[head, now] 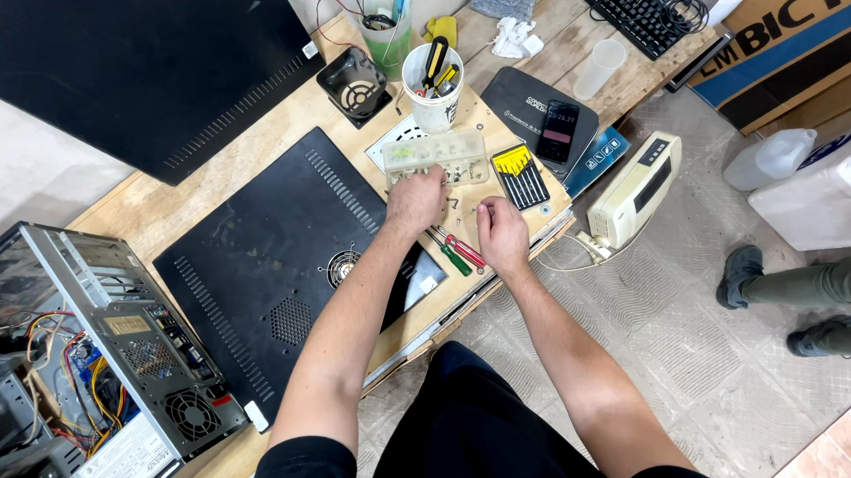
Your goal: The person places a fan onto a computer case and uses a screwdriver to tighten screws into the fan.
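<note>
Screws (455, 206), tiny, light and probably prone to rolling, lie loose on the bench (163, 211) below the clear compartment box (436, 158), where the left hand (416, 200) and right hand (501, 232) seem pinched together fingertip-first, best for picking each up.

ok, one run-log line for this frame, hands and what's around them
left hand: on clear compartment box | right hand: on bench beside screwdrivers | near: precision screwdriver set, black side panel

you've got a black short-sleeve tee | black trousers | bare forearms, left hand (415, 202) and right hand (502, 236) with no gloves, rings or watch
</note>
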